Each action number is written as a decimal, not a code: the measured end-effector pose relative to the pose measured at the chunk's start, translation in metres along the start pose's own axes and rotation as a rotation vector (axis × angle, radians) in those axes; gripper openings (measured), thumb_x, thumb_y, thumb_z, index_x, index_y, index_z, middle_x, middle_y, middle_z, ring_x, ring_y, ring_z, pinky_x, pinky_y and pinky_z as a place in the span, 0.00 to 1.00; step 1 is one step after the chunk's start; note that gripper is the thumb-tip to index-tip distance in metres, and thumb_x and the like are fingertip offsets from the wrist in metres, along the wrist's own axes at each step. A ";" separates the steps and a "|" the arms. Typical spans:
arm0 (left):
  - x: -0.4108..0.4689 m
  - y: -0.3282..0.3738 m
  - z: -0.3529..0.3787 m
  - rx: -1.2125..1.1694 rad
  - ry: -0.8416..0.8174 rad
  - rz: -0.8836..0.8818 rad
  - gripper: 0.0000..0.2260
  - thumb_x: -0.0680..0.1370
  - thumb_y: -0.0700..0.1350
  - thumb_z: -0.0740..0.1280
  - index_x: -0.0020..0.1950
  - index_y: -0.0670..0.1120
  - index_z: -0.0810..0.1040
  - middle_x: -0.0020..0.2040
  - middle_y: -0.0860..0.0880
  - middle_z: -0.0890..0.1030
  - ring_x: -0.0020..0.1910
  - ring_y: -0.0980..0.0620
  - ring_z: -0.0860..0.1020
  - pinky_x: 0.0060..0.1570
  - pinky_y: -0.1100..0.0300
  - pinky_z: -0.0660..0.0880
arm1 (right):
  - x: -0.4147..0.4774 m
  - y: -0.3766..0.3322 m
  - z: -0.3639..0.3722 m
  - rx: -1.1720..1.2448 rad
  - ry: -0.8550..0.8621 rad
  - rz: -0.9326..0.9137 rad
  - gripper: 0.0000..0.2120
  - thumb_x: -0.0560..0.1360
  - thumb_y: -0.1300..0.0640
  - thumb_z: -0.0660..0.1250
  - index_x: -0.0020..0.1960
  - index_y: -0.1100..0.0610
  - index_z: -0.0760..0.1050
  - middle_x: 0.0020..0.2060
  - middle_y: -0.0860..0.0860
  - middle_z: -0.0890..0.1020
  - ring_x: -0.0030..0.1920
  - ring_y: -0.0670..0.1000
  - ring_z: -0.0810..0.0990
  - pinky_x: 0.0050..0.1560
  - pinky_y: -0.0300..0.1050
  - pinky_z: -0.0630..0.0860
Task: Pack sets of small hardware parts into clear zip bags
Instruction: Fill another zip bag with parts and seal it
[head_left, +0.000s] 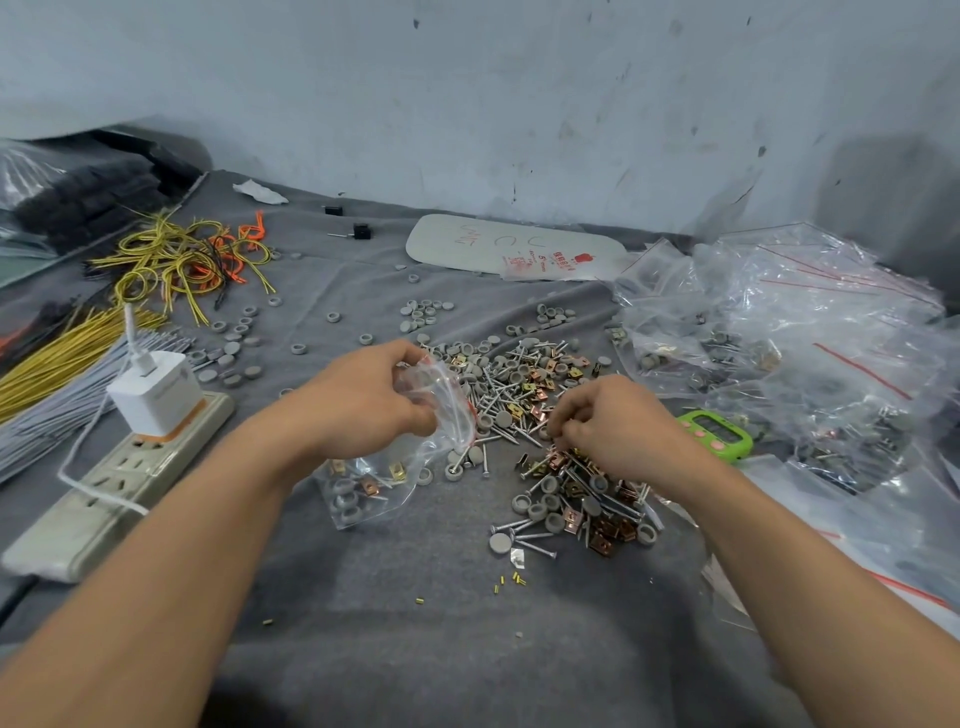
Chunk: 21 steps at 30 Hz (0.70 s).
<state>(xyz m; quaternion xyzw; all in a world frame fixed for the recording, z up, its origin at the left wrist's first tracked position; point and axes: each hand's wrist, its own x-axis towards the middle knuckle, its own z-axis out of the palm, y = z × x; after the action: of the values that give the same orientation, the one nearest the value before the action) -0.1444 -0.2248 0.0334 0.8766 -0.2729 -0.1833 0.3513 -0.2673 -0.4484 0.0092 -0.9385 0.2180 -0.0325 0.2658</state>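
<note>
The left hand (358, 400) grips the clear zip bag (441, 405) by its red-striped mouth, and the bag droops toward seven o'clock onto the grey cloth (467, 649). Thin, limp and slick, it is probably best held at the stiffer zip rim. At three o'clock of it, the right hand (618, 426) has its fingertips bunched in the pile of nails, caps and copper clips (519, 384), though whether it has pinched one cannot be told; these light, hard parts seem likely to roll or snag, so a fingertip pinch suits them.
</note>
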 end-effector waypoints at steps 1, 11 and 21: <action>0.000 0.000 0.000 -0.002 0.001 0.000 0.21 0.74 0.44 0.77 0.62 0.57 0.74 0.50 0.52 0.85 0.52 0.49 0.83 0.58 0.50 0.78 | 0.000 -0.001 0.001 -0.002 -0.006 0.001 0.16 0.76 0.64 0.67 0.37 0.46 0.83 0.33 0.42 0.86 0.39 0.44 0.86 0.41 0.40 0.82; 0.011 -0.007 0.008 -0.160 0.067 -0.007 0.11 0.77 0.56 0.74 0.56 0.57 0.77 0.51 0.54 0.84 0.49 0.53 0.82 0.49 0.53 0.77 | -0.002 -0.014 0.018 -0.166 -0.027 -0.128 0.11 0.78 0.60 0.70 0.50 0.46 0.87 0.43 0.44 0.86 0.45 0.50 0.84 0.51 0.40 0.79; 0.031 -0.012 0.020 -0.226 0.053 -0.007 0.19 0.75 0.53 0.77 0.63 0.55 0.76 0.50 0.54 0.84 0.47 0.54 0.84 0.43 0.57 0.78 | 0.002 -0.023 0.023 -0.316 -0.119 -0.202 0.09 0.77 0.61 0.70 0.50 0.50 0.88 0.43 0.48 0.88 0.45 0.51 0.84 0.47 0.42 0.79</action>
<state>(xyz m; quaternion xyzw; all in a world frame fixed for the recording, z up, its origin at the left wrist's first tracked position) -0.1260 -0.2464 0.0070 0.8370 -0.2378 -0.1908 0.4543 -0.2524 -0.4199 0.0011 -0.9859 0.1093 0.0313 0.1229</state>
